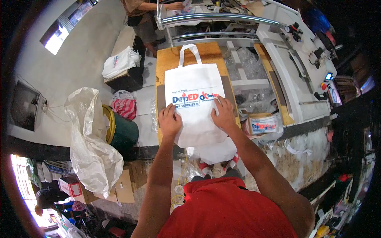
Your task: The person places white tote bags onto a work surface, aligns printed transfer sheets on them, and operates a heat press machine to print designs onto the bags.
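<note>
A white tote bag (194, 127) lies on a wooden board (210, 47), its handles pointing away from me. Red and blue "DepED" lettering (185, 97) runs across its middle, with more print to the right. My left hand (170, 120) rests on the bag's left side below the print, fingers bent and thumb apart. On the right, my right hand (224, 114) lies over the bag near the end of the lettering, its fingertips touching the cloth and its thumb spread inward. The bag's lower edge hangs over the near side of the board.
A large white press machine (293, 79) with metal rails (222, 17) stands right and beyond. Stacked white bags (119, 63) lie at left, near a green bin (125, 133) and plastic sheeting (89, 131). A box of printed pieces (262, 125) sits at right. Another person's hand (174, 6) shows at top.
</note>
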The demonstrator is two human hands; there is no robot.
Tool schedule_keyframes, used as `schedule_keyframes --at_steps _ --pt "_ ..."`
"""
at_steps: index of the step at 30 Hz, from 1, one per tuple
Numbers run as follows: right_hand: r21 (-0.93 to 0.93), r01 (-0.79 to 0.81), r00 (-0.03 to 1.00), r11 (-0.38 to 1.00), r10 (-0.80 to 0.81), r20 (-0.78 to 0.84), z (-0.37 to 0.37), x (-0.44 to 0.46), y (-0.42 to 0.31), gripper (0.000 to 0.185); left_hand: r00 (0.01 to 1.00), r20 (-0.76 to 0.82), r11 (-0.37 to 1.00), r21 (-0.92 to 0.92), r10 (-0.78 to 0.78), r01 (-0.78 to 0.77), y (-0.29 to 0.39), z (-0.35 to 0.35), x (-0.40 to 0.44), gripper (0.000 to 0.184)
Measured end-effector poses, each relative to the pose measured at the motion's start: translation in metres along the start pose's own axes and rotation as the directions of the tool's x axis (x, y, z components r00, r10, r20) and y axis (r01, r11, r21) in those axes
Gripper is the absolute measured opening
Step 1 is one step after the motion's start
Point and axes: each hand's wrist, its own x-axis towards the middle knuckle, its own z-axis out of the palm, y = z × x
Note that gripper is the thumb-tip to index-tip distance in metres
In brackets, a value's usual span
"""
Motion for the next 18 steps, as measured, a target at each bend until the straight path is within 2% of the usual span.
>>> schedule_keyframes --at_steps 10,12,13,14,15,16,18 --pt "0.028 0.006 1.000 1.000 -0.005 -0.015 -0.002 -0.002 -0.001 0.051 1.000 -0.001 1.000 -0.026 -0.013 0.013 0.001 -0.001 0.000 0.036" --pt "0.047 0.001 0.999 0.999 0.001 -0.047 -0.007 -0.001 0.003 0.050 0.999 -0.017 0.990 -0.136 -0.036 0.033 0.001 -0.006 0.002 0.038" --pt "0.096 0.031 0.990 0.995 -0.017 -0.139 -0.014 -0.001 0.009 0.050 0.999 -0.021 0.990 -0.140 -0.032 0.029 -0.002 -0.004 0.001 0.038" --pt "0.142 0.065 0.973 0.988 -0.031 -0.230 -0.026 0.001 0.013 0.050 0.993 -0.105 0.984 -0.175 -0.045 0.026 -0.006 -0.002 0.001 0.039" --pt "0.153 0.055 0.965 0.987 -0.013 -0.260 -0.048 -0.001 0.026 0.047 0.980 -0.189 0.978 -0.208 -0.062 0.022 -0.010 0.002 0.001 0.039" --pt "0.167 0.045 0.958 0.985 0.005 -0.285 -0.079 -0.004 0.038 0.044 0.980 -0.190 0.978 -0.206 -0.065 0.025 -0.009 0.001 0.002 0.039" --pt "-0.029 0.061 0.816 0.998 -0.066 -0.574 -0.129 -0.017 0.093 0.029 0.954 -0.071 0.849 -0.479 -0.292 0.224 -0.007 -0.006 0.001 0.039"
